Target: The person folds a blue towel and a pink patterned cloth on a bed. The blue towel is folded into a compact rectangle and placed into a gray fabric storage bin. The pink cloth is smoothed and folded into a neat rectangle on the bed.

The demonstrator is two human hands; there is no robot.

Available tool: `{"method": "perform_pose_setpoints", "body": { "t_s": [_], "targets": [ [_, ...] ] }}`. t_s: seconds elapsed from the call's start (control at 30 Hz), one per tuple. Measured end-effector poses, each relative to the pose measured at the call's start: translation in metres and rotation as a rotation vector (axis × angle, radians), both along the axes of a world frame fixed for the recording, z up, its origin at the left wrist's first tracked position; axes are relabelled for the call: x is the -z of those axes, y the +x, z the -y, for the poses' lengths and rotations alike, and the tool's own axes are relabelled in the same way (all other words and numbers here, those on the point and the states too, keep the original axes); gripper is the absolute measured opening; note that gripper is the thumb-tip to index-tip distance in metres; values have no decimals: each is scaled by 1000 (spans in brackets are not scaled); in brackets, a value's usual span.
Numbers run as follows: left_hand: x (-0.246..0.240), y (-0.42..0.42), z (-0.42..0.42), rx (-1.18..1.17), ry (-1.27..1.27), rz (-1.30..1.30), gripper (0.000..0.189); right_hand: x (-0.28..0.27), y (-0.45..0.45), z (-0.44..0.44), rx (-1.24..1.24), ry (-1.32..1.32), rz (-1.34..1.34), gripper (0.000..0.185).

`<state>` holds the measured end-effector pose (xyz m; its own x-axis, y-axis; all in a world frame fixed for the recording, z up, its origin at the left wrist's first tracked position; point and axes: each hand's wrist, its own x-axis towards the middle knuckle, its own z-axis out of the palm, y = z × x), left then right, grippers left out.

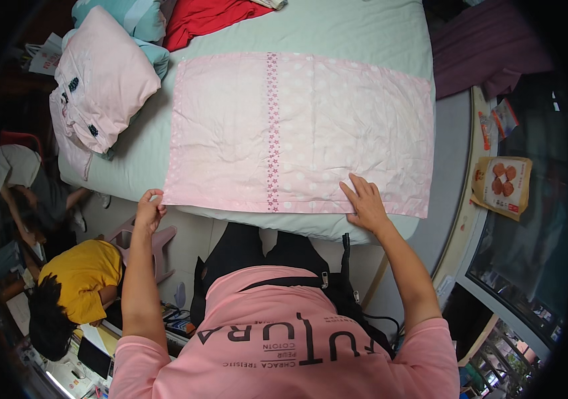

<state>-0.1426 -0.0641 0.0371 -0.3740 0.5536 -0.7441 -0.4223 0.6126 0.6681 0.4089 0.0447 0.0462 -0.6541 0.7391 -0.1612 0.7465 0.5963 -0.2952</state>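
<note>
A pink pillowcase-like cloth [224, 129] with pale dots and a band of stars lies spread over the pale green bed sheet [343, 30]. My left hand [150, 210] pinches its near left corner between thumb and fingers, at the bed's front edge. Toward the near right, my right hand [364, 203] rests on the cloth with fingers spread. Light wrinkles run over the cloth's right half, and its near edge lies along the mattress edge.
Pink pillow [109, 85], teal bedding [129, 20] and red cloth [209, 22] lie on the bed. A person in a yellow shirt [84, 279] bends over a desk by a pink stool [164, 244]; another sits farther left. A snack bag [502, 184] lies on the right sill.
</note>
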Motion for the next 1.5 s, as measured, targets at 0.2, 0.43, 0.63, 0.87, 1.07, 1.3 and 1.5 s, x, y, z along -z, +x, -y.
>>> {"method": "perform_pose_setpoints", "body": {
  "t_s": [0.2, 0.43, 0.63, 0.87, 1.07, 1.3, 1.5],
  "targets": [
    [-14, -22, -12, -142, 4, 371, 31, 30, 25, 8, 103, 135, -117, 54],
    [-1, -31, -13, -322, 56, 543, 39, 29, 101, 7, 552, 290, -86, 30],
    [8, -35, -20, -500, 175, 721, 37, 7, 154, -6, 769, 281, 73, 15],
    [-1, -15, -66, -216, 192, 353, 34, 13, 222, -62, 930, -13, -170, 13],
    [12, -11, -105, -9, -11, -250, 17, 16, 211, -127, 1178, -348, -555, 16],
    [37, -10, -139, -37, 56, -427, 17, 45, 217, -168, 1220, -287, -723, 20],
    [54, -6, -143, 93, -161, -465, 20, 63, 209, -176, 1278, -336, -673, 24]
  ]
}}
